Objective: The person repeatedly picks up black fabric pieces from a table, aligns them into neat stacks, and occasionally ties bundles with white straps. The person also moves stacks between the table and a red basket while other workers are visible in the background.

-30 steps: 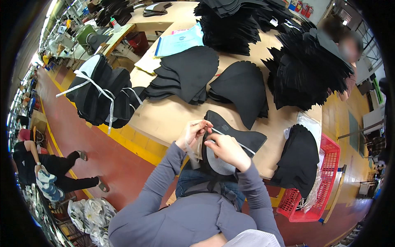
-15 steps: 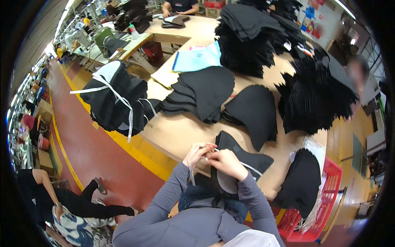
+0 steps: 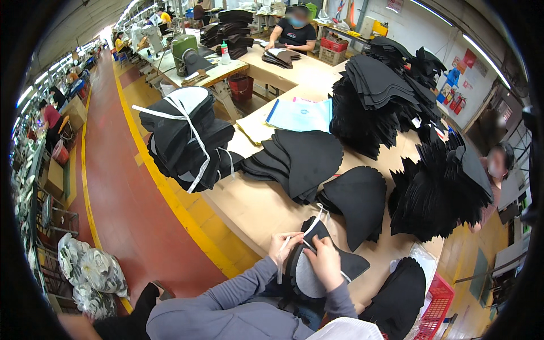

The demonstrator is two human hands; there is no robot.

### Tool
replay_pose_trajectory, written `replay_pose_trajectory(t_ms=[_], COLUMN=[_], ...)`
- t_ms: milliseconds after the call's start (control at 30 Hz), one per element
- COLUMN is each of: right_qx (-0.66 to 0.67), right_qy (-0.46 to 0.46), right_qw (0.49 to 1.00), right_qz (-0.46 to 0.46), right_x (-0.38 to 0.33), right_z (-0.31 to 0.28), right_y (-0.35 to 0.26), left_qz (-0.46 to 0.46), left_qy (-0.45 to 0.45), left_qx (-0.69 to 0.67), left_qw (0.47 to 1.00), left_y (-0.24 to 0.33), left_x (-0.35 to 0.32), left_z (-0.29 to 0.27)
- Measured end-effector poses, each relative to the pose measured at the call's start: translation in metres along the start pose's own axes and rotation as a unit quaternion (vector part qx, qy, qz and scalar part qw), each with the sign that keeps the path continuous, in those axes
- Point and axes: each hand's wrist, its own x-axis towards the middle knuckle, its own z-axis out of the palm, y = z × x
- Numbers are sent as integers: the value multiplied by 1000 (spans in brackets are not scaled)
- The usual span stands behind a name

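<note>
In front of me at the near table edge is a bundle of black cut fabric pieces (image 3: 352, 263), with a pale grey rounded piece (image 3: 306, 279) on its near side. A white strip (image 3: 319, 217) runs across the bundle, one end sticking up in a loop beyond my hands. My left hand (image 3: 286, 247) pinches the strip at the bundle's left side, a tail hanging below the fingers. My right hand (image 3: 325, 264) lies over the top of the bundle, fingers bent round the strip; their tips are partly hidden.
Beyond lie fanned black pieces (image 3: 303, 161) and another stack (image 3: 358, 201). A tied black bundle (image 3: 187, 136) sits at the table's left edge. Tall black piles (image 3: 442, 187) stand at right, above a red basket (image 3: 437, 306). A co-worker (image 3: 296, 34) sits at the far table.
My view has tilted up. The strip, earlier gathered between both hands, now shows a raised loop; my hands have moved slightly apart. The person at lower left has mostly left the picture.
</note>
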Motion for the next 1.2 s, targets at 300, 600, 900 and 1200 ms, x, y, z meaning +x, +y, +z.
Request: replay_pose_trajectory(t_ms=[300,600,900,1200], right_qx=[-4,8,339,193], right_qy=[164,71,51,65], right_qw=[982,971,923,975], right_qz=[-89,-228,-176,-86], right_x=[-5,1,14,-20], right_z=[16,0,25,30], right_y=[-6,-19,-12,-25], left_qz=[230,-233,-133,-90], left_qy=[-288,-235,-241,6], left_qx=[447,-6,-77,-25], left_qw=[815,944,958,996], left_y=[27,15,31,-4], left_x=[37,26,12,10], left_z=[-33,-36,-38,-13])
